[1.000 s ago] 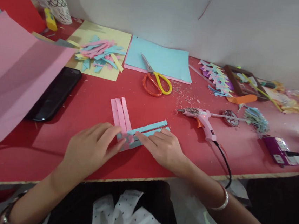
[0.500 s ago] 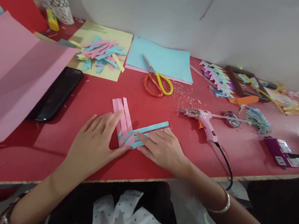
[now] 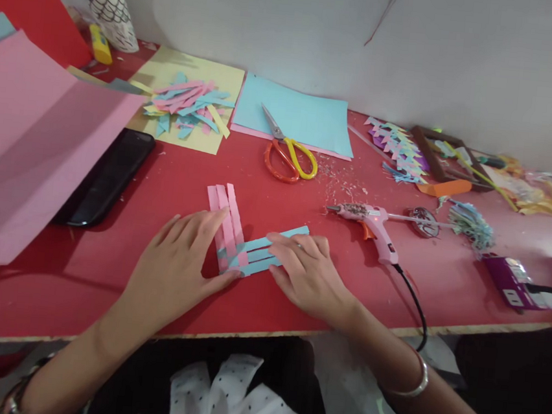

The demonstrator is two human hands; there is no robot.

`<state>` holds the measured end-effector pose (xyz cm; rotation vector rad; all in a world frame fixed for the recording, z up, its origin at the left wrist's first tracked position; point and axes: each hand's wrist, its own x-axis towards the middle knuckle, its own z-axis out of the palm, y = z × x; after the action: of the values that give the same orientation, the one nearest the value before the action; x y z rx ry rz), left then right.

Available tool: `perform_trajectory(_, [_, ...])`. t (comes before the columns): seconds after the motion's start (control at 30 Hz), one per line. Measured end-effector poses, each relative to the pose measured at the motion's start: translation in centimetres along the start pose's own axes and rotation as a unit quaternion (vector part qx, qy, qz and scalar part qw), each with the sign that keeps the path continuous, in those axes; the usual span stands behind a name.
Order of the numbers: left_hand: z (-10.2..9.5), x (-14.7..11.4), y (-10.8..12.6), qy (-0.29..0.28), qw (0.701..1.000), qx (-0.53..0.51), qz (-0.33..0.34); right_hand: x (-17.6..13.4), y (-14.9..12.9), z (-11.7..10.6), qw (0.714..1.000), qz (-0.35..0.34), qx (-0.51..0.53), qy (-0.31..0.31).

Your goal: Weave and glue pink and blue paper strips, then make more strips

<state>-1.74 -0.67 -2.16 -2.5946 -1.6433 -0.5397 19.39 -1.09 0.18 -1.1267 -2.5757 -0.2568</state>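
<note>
On the red table in front of me, pink paper strips (image 3: 230, 221) cross over and under blue paper strips (image 3: 256, 255), forming a woven corner. The pink ones point away from me; the blue ones run to the right. My left hand (image 3: 176, 253) is open beside the weave, its index fingertip touching the pink strips and its thumb pressed at the lower corner. Over the right part of the blue strips lies my right hand (image 3: 311, 272), fingers bent and closed around them, hiding most of their right ends.
Scissors (image 3: 288, 153) lie partly on blue sheets (image 3: 308, 119). Cut strips (image 3: 191, 104) are heaped on a yellow sheet (image 3: 204, 143). To the right rest a corded glue gun (image 3: 374, 229) and a purple power socket (image 3: 508, 281). A phone (image 3: 107, 181) sits under a pink sheet (image 3: 33, 144).
My right hand has slid slightly right along the blue strips, uncovering more of them near the crossing, and its fingers have drawn in. My left hand stays at the corner.
</note>
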Motion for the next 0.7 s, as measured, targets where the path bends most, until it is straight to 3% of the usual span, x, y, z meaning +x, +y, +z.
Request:
perform_trajectory(0.17, [-0.1,0.0,0.1,-0.006,1.000,0.002,-0.006,-0.3,-0.2,0.3,0.999,0.000,0.026,-0.023])
perform_trajectory(0.43, [0.1,-0.1,0.0,-0.001,1.000,0.006,0.004,-0.7,0.3,-0.3,0.999,0.028,0.024,0.002])
perform_trajectory(0.7, [0.0,0.0,0.0,-0.009,1.000,-0.009,-0.011,-1.1,0.5,-0.3,0.998,0.051,0.023,-0.033])
